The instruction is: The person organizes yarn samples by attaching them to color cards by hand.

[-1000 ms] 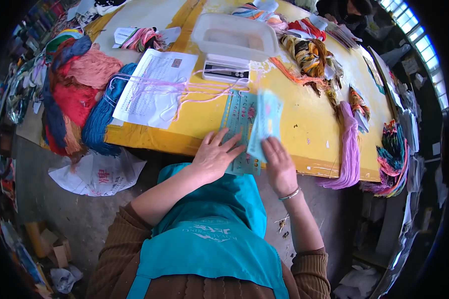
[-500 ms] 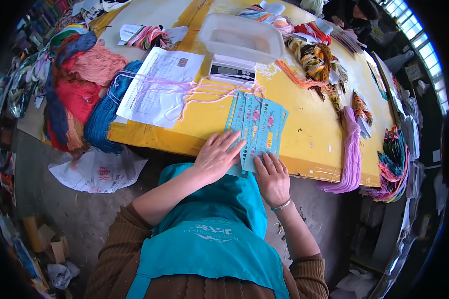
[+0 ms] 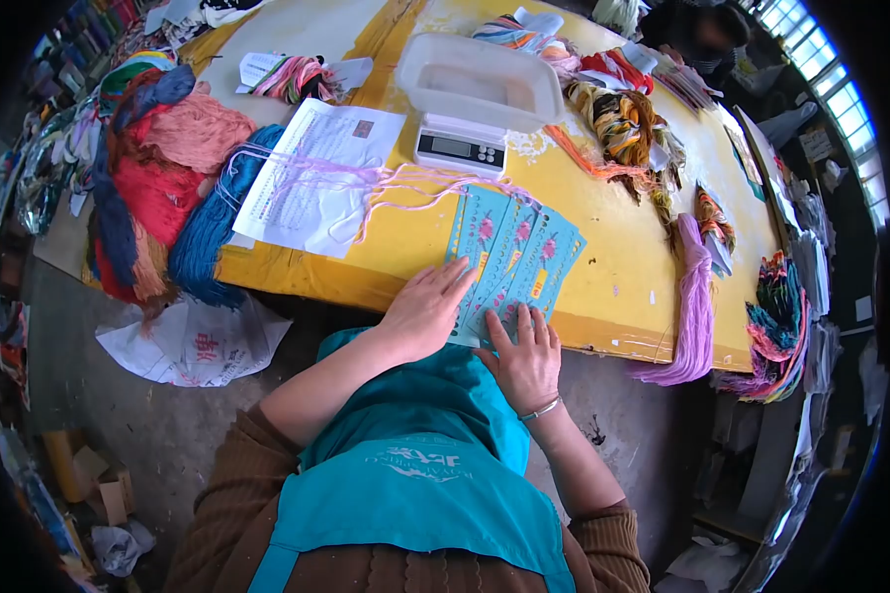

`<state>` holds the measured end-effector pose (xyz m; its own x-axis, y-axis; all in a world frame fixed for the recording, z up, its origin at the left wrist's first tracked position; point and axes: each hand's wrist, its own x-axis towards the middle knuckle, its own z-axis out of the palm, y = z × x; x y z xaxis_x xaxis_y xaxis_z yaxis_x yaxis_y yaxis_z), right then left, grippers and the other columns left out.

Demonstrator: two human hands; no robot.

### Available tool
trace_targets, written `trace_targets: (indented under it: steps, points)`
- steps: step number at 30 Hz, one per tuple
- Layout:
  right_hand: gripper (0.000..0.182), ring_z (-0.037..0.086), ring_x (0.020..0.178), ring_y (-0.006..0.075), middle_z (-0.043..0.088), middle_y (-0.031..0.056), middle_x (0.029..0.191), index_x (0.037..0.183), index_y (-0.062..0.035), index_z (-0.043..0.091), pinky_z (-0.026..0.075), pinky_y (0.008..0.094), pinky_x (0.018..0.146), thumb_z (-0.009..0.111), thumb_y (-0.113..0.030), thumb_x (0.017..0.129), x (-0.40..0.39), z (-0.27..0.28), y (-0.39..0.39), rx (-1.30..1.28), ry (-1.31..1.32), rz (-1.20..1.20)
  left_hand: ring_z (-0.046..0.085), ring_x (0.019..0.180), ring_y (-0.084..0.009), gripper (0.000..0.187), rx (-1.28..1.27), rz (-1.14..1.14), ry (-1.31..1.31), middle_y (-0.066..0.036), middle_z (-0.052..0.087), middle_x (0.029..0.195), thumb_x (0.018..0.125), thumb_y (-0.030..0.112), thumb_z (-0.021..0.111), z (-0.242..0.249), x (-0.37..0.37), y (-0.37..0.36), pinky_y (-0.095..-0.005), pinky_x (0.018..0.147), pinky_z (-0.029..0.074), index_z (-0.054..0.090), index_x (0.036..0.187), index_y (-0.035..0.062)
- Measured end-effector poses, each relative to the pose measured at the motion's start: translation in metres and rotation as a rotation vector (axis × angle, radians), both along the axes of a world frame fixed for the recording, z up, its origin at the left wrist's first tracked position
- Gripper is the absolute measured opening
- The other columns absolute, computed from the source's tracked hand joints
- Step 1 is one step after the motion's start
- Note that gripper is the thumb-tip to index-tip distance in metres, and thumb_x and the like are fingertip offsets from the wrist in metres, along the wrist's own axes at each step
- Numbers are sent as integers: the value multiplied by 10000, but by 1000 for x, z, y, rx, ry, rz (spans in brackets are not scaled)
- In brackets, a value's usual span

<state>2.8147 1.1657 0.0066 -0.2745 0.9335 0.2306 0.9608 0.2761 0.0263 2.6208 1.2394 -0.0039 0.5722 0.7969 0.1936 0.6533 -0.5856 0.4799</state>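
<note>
Several turquoise cards (image 3: pixel 510 259) with printed pink flowers and rows of holes along their edges lie fanned and overlapping at the table's front edge. My left hand (image 3: pixel 425 311) rests on the cards' left side, its fingers stretched out. On their lower right part lie the fingertips of my right hand (image 3: pixel 526 364), fingers spread and bent a little. Neither hand is closed around a card. Loose pink threads (image 3: pixel 405 182) run leftward from the cards' top edge across a printed paper sheet (image 3: pixel 318 176). How many cards overlap is hard to tell.
Behind the cards stands a digital scale (image 3: pixel 461 144), with a translucent plastic tub (image 3: pixel 480 74) behind it. Red and salmon yarn (image 3: pixel 163 163) and blue yarn (image 3: pixel 203 242) lie left; a lilac skein (image 3: pixel 694 306) hangs over the front edge at right. A person (image 3: pixel 697 35) is at the far right.
The cards have fanned wider, their upper ends spreading to the right. My right hand has shifted slightly left and down, with its fingers more spread. My left hand has barely moved.
</note>
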Motion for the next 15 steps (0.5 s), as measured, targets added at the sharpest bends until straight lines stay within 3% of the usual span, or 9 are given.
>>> trace_targets:
  steps: [2, 7, 10, 15]
  points:
    - [544, 505, 1166, 398, 540, 224, 1248, 1268, -223, 562, 399, 543, 932, 628, -502, 805, 1, -2, 2, 17, 2, 2, 372, 1324, -338, 528, 10, -15, 19, -209, 341, 1452, 899, 152, 514, 1, -1, -1, -466, 1098, 271, 363, 1386, 17]
    - [439, 518, 1150, 388, 561, 219, 1218, 1210, -211, 614, 412, 542, 910, 613, -445, 838, -1, -3, 4, 48, 40, -32, 371, 1319, -354, 603, -2, -31, -126, -221, 330, 1453, 956, 410, 454, -5, -8, 0, -479, 1096, 268, 346, 1406, 23]
    - [428, 519, 1148, 385, 561, 219, 1218, 1204, -209, 621, 410, 532, 913, 617, -430, 837, -4, -3, 5, 41, 37, -73, 374, 1315, -357, 667, 67, -27, -57, -228, 336, 1448, 938, 514, 426, -5, -8, -3, -481, 1097, 267, 371, 1399, 35]
    - [466, 513, 1158, 382, 557, 217, 1224, 1223, -204, 605, 406, 536, 917, 632, -438, 822, -2, 0, 1, 43, 34, -55, 378, 1318, -335, 655, 115, -58, 44, -199, 353, 1450, 917, 523, 462, -2, -8, -4, -469, 1105, 256, 437, 1366, 47]
